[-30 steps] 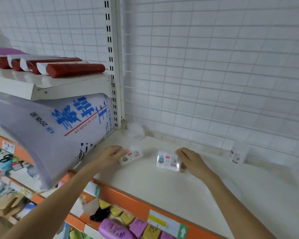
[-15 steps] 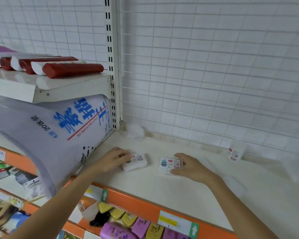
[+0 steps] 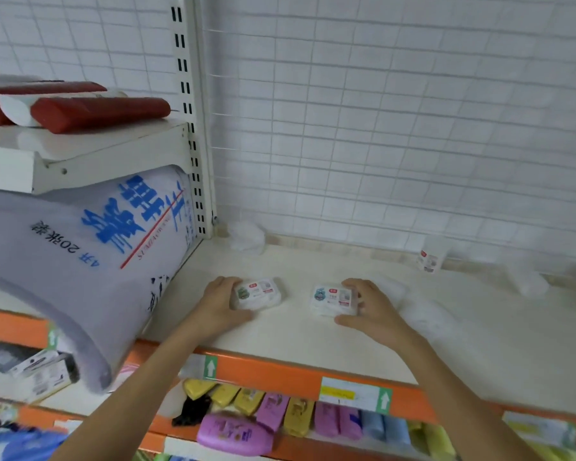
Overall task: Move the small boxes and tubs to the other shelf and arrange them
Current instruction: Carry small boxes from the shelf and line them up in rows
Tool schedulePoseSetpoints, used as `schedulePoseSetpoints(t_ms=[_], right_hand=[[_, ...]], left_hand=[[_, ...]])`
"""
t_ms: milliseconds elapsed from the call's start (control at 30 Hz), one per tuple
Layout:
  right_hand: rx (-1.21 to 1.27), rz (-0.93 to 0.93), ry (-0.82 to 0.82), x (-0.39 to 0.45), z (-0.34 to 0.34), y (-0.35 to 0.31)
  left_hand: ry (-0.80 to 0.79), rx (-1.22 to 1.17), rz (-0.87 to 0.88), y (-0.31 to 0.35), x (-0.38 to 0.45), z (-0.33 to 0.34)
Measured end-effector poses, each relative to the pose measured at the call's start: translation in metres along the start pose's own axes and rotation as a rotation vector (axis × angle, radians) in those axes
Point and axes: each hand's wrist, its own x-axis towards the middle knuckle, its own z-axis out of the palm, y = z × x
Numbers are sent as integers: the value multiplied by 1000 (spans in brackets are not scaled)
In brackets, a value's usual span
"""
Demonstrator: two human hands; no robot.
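Two small clear boxes lie flat on the cream shelf (image 3: 313, 334). My left hand (image 3: 218, 302) grips the left box (image 3: 258, 293), which has a green and red label, by its left end. My right hand (image 3: 371, 309) grips the right box (image 3: 331, 299), with a blue and red label, by its right end. Both boxes rest on the shelf surface, about a hand's width apart. A third small white tub (image 3: 429, 257) stands upright against the wire back at the right.
A large grey-white sack (image 3: 90, 261) with blue characters leans in from the left bay. Red and white tubes (image 3: 97, 111) lie on the upper left shelf. Crumpled clear wrap (image 3: 246, 236) sits in the back corner. Coloured packs (image 3: 273, 414) hang below the orange edge.
Both hands have set their boxes down flat on the shelf and slid them slightly nearer the front; the view has tilted downward a little.
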Motion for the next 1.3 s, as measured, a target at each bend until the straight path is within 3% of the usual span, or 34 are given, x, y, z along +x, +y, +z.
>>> schedulePoseSetpoints(t_ms=[133, 267, 367, 600, 1067, 1300], right_hand=[[-25, 4, 69, -22, -11, 0], [-96, 43, 167, -56, -41, 4], [-144, 79, 313, -94, -75, 5], [-220, 253, 608, -223, -148, 40], [-347, 547, 773, -501, -240, 139], [-293, 619, 832, -584, -253, 182]], left_hand=[[44, -112, 78, 3, 3, 3], [51, -205, 273, 27, 4, 10], [-8, -242, 445, 61, 10, 20], [-172, -322, 658, 175, -5, 87], [-496, -397, 817, 373, -112, 279], [-602, -334, 836, 439, -166, 359]])
